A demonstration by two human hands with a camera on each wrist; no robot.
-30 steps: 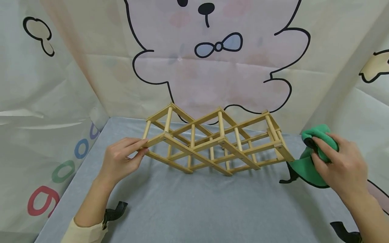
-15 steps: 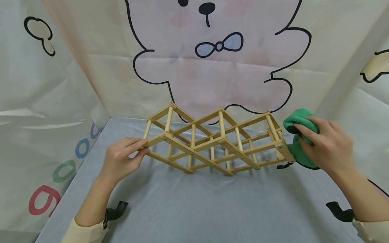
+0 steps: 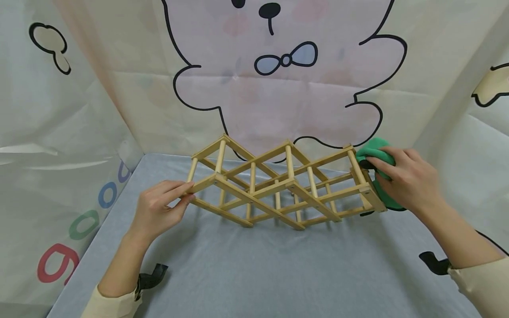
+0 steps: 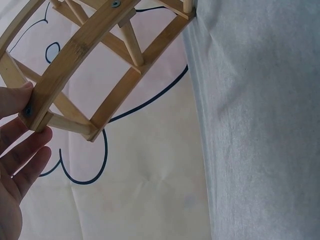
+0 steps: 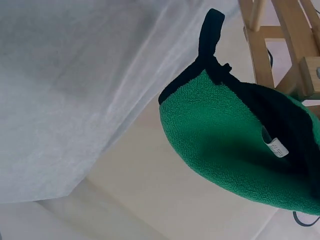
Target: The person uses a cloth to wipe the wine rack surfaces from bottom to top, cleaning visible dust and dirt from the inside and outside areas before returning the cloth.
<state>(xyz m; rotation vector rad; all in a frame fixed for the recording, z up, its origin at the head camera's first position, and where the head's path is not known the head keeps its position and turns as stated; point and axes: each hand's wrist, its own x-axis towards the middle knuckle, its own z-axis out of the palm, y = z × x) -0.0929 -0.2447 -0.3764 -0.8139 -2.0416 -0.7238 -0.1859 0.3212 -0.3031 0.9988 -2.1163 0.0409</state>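
Observation:
A folding lattice rack (image 3: 258, 203) of pale wooden slats and round dowels stands stretched across the table in the head view. My left hand (image 3: 159, 210) pinches its left end between thumb and fingers; the left wrist view shows the thumb on a slat (image 4: 75, 56) and fingertips beneath. Bunched in my right hand (image 3: 413, 181) is a green cloth (image 3: 371, 152), up against the rack's right end. In the right wrist view the terry cloth (image 5: 215, 135) hangs with black edging, a black loop (image 5: 211, 32) and a small white tag, beside the rack; the right hand is outside that view.
A grey-blue cloth covers the table (image 3: 278, 274). Behind it hangs a pale backdrop (image 3: 139, 97) with cartoon line drawings, close to the rack's far side; printed side sheets stand left and right. Black straps (image 3: 153, 276) stick out at both wrists.
My right hand has moved left and slightly up with the green cloth, from beside the rack to against its right end. The left hand and the rack have stayed put.

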